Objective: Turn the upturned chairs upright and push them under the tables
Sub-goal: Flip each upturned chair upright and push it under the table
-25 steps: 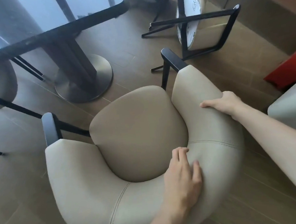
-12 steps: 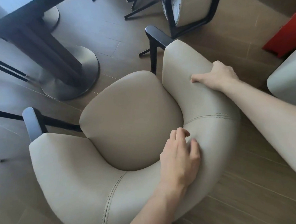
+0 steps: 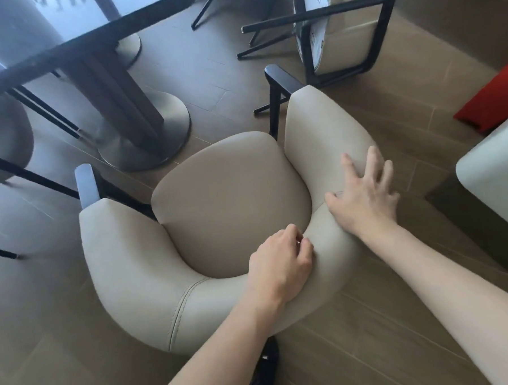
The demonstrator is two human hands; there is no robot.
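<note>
Right hand [image 3: 364, 195] has slid back along the backrest and now lies flat, fingers spread, left hand [image 3: 280, 264] curls over the rim; chair [image 3: 227, 205] upright beside the table [image 3: 71, 51] base, not yet under, toppled chair [image 3: 341, 31] waiting.

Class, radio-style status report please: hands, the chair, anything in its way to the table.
Left hand grips the backrest; right hand open, fingers spread on it. Beige chair upright, facing the table, not under. Table pedestal base just ahead; tipped chair lies beyond.
</note>
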